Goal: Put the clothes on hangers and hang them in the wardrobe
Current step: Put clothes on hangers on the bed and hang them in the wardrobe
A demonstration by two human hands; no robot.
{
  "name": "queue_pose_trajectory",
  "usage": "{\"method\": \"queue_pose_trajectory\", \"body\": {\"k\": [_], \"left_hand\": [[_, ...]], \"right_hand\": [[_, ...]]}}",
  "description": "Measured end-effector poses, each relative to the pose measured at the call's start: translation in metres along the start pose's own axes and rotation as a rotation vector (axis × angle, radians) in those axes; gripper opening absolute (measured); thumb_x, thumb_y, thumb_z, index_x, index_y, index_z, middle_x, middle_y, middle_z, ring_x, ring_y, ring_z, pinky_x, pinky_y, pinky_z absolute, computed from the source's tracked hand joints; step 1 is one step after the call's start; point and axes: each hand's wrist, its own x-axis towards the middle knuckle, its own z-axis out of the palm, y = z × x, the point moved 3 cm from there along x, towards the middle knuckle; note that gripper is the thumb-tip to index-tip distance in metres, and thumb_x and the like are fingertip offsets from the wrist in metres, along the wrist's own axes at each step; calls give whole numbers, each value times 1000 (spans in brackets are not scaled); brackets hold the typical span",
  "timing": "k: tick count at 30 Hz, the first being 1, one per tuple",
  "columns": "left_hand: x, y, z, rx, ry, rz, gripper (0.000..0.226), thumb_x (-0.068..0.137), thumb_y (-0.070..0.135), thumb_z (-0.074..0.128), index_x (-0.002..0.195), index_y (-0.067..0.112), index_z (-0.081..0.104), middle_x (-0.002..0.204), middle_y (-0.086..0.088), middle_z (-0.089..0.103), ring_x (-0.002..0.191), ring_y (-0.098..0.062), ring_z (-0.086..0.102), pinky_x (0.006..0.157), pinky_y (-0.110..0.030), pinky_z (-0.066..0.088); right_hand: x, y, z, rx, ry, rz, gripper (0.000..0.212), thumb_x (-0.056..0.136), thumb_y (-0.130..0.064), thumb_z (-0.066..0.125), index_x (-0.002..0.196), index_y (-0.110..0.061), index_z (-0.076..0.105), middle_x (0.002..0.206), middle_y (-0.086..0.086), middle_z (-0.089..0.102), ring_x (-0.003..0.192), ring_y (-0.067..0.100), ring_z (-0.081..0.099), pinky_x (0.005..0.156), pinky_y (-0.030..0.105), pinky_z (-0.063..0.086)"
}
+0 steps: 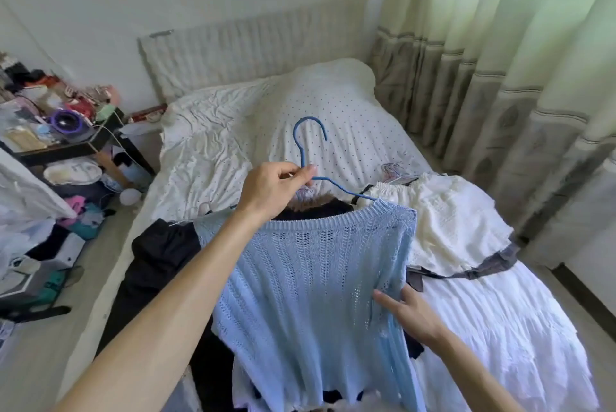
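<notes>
Hanger (pixel 302 154) in left hand (pixel 270 190), right hand (pixel 413 311) touching sweater (pixel 310 278)

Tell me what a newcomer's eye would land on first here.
A light blue knit sweater hangs mid-frame from a blue hanger, whose neck the left hand pinches above the bed. The right hand touches the sweater's right edge. White garments lie on the bed to the right, and a black garment to the left.
</notes>
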Motion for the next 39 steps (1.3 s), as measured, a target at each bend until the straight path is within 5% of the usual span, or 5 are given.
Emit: {"method": "queue_pose_trajectory", "body": {"k": [6,15,28,32,39], "left_hand": [[123,-62,12,-2,31,12,37,97,51,55,74,25,65,52,10,50,50,-4,43,45,-17,28],[265,-243,90,143,-213,-129,20,104,15,45,100,4,61,68,-3,46,64,-26,44,47,-25,24],[395,-432,223,257,-226,-186,34,107,25,40,131,17,61,93,-18,54,89,-32,52,70,-34,34],[399,-484,275,273,-309,-259,32,107,26,40,122,13,66,97,-17,56,78,-31,57,59,-35,43],[391,-535,322,393,-303,-248,36,103,39,43,122,18,65,108,-17,66,94,-39,63,76,-44,52]], "right_hand": [[104,-56,4,-240,62,72,26,101,-23,46,77,-14,49,81,3,57,81,23,55,66,31,35],[248,-57,49,-376,-30,309,16,102,-24,42,92,-13,47,96,8,57,87,23,55,70,27,36],[371,0,91,-523,0,449,23,99,-19,45,118,-6,40,74,0,44,69,27,48,57,33,30],[390,31,105,-569,-100,457,40,95,-27,55,125,-9,36,104,8,47,101,32,54,76,36,40],[410,67,127,-598,-132,480,74,93,-37,56,150,-7,18,130,15,41,126,39,40,107,47,31]]}}
